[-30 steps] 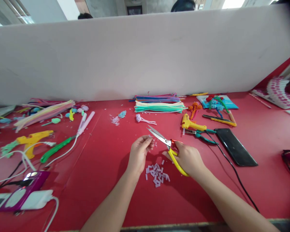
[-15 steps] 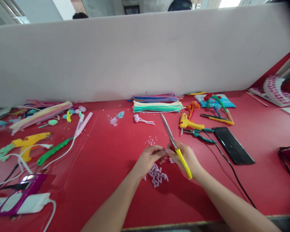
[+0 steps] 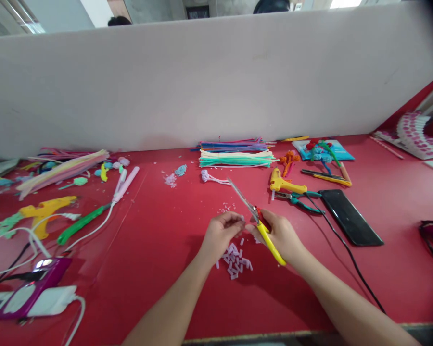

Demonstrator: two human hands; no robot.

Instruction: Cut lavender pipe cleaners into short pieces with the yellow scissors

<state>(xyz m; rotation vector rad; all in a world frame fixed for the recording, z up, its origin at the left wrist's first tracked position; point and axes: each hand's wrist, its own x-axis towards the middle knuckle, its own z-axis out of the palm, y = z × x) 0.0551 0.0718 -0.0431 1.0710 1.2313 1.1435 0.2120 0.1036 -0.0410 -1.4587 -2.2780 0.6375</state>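
My right hand [image 3: 279,235] grips yellow-handled scissors [image 3: 254,216], blades closed and pointing up and to the left over the red table [image 3: 151,250]. My left hand [image 3: 220,233] is beside the blades, fingers pinched together on something too small to make out. Just below both hands lies a small heap of cut pale lilac pieces [image 3: 236,259]. A few tiny lilac scraps [image 3: 224,210] lie above my left hand.
Stacked pipe cleaners [image 3: 236,156] lie at the back by the white partition [image 3: 216,81]. A yellow glue gun [image 3: 283,182], pliers [image 3: 299,199], a black phone [image 3: 350,216] and its cable sit right. Another glue gun [image 3: 43,211], green tool [image 3: 81,223] and chargers [image 3: 32,295] lie left.
The scissors went from open near my left hand to closed, swinging upright and then tilting left again. My left hand drew down toward the heap and pinched beside the blades.
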